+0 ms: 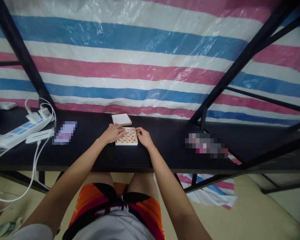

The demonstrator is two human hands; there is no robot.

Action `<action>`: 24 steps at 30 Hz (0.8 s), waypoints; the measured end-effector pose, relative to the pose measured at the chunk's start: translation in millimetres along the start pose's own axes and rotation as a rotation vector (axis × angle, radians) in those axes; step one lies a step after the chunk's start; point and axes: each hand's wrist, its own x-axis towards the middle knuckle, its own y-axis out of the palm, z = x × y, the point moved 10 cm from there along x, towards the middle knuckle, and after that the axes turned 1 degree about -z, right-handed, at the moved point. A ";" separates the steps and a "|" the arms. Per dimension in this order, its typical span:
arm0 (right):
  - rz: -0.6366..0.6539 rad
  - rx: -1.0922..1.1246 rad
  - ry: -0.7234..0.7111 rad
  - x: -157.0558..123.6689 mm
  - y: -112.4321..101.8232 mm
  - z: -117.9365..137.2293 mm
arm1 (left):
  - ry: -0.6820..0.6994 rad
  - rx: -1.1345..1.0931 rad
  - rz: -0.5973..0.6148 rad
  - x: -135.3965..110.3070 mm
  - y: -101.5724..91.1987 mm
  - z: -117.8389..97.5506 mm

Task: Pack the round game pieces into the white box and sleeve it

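Box of round pieces (128, 138) lies between left hand (113, 133) and right hand (143, 136)

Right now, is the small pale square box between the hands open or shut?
Open. The small pale square box shows rows of round red-marked pieces, and a flat pale square lid lies behind it on the black table.

The shallow box (127, 143) you are touching looks like pale, smooth wood, as do the round pieces (130, 136) in it and the flat lid (121, 119) behind. Your tabletop (165, 146) is matt black, and the frame bars (240, 63) look like black-painted metal. The striped sheet (140, 66) is crinkled, glossy plastic; the power strip (17, 131) is smooth white plastic.
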 end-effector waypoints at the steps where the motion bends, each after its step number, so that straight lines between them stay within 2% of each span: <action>1: 0.000 0.001 -0.002 0.1 0.0 0.2 | -0.002 -0.011 0.000 0.2 0.1 0.4; 5: -0.001 -0.002 0.000 -0.5 -0.8 1.3 | -0.089 -0.035 -0.040 -1.7 -4.8 17.3; 9: 0.003 -0.013 0.016 -2.0 -2.1 3.3 | -0.306 0.019 -0.142 -13.6 -13.4 62.2; 13: 0.007 -0.016 0.019 -2.7 -3.0 5.8 | -0.419 0.062 -0.050 -24.3 -0.9 92.0; 20: 0.004 -0.008 0.019 -2.2 -2.3 3.9 | -0.460 0.056 -0.004 -28.7 2.3 96.2; 24: -0.003 -0.007 0.011 -1.5 -1.8 2.6 | -0.461 0.075 -0.028 -27.7 -1.5 93.5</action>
